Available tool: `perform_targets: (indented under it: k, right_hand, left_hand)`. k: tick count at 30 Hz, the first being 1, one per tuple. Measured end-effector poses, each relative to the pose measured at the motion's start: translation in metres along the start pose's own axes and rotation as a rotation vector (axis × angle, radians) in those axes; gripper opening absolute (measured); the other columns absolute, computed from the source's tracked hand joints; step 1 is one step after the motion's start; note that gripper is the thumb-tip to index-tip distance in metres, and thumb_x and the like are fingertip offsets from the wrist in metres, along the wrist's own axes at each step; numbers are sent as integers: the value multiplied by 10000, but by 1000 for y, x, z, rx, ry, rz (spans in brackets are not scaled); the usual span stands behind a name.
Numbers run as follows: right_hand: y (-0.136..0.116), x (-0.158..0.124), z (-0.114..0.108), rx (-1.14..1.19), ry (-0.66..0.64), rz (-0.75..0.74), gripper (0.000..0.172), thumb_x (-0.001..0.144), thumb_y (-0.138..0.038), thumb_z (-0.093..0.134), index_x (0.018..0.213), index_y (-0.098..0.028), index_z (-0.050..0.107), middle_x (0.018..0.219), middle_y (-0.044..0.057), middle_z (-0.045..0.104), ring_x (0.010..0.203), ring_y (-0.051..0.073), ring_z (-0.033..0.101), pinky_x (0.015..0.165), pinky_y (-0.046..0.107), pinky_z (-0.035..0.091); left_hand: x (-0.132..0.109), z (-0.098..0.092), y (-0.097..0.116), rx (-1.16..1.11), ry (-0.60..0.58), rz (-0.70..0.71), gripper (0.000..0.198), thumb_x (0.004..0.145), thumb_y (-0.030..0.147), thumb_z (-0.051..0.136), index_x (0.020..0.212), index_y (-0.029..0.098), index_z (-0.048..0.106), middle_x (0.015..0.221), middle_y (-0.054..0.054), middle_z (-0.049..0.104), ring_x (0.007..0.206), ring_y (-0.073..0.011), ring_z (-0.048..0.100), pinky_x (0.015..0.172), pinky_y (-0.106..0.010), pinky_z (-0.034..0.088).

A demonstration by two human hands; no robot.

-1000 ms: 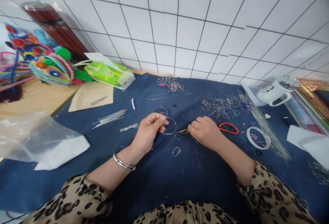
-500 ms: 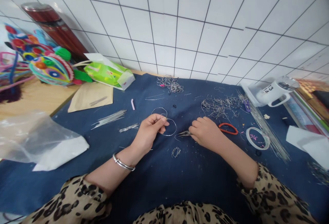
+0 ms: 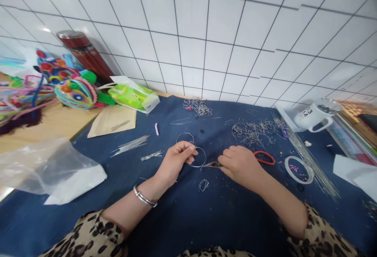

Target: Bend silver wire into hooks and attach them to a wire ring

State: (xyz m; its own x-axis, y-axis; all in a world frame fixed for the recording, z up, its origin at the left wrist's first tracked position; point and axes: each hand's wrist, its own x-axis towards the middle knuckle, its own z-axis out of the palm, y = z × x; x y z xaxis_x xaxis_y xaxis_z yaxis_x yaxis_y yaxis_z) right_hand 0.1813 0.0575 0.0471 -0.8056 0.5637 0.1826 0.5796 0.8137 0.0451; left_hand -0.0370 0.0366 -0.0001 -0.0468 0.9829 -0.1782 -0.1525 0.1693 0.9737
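Between thumb and fingers, my left hand pinches a thin silver wire bent into two round loops, one above the hand and one to its right. My right hand is closed around a pair of pliers, whose handles are mostly hidden in the palm. The tips of the pliers are at the lower right edge of the right-hand loop; whether the jaws grip the wire is too small to tell. Just below lies a small coil of wire on the dark blue cloth.
Bundles of cut wire and a shorter bundle lie left. Tangled wire, an orange-red handle, a round bead dish and long wires are right. Behind stand a mug and a thermos.
The pliers have moved left, from apart from the wire loop to its lower right edge. My left hand keeps its pinch on the wire. The whole view has tilted slightly upward.
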Motion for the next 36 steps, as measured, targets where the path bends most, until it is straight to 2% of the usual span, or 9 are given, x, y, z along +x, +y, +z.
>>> perform_targets:
  k: [8, 18, 29, 36]
  right_hand:
    - [-7, 5, 4, -80, 242, 179, 160, 840, -263, 481, 752, -179, 584, 649, 22, 502, 657, 150, 384, 627, 294, 253]
    - [-9, 7, 15, -152, 281, 202, 144, 840, -237, 470, 807, -180, 598, 650, 30, 497, 677, 163, 388, 646, 306, 263]
    - [-7, 9, 25, -154, 292, 193, 155, 841, -238, 467, 813, -175, 606, 652, 32, 499, 678, 163, 379, 634, 310, 256]
    - [-5, 7, 29, -177, 351, 182, 149, 834, -244, 482, 789, -178, 608, 629, 18, 480, 654, 150, 369, 620, 307, 255]
  left_hand:
    - [-10, 10, 2, 5, -74, -41, 198, 765, 352, 590, 765, 155, 606, 744, -43, 653, 561, -92, 533, 565, -220, 426]
    - [-16, 15, 0, -20, -154, -72, 193, 798, 351, 556, 773, 162, 589, 758, -42, 647, 585, -93, 527, 585, -220, 420]
    - [-17, 15, -2, -83, -180, -97, 191, 816, 342, 535, 800, 158, 583, 774, -49, 639, 597, -98, 528, 596, -228, 416]
    - [-18, 17, -1, -89, -189, -126, 202, 819, 339, 537, 817, 141, 575, 770, -54, 633, 584, -89, 522, 575, -216, 399]
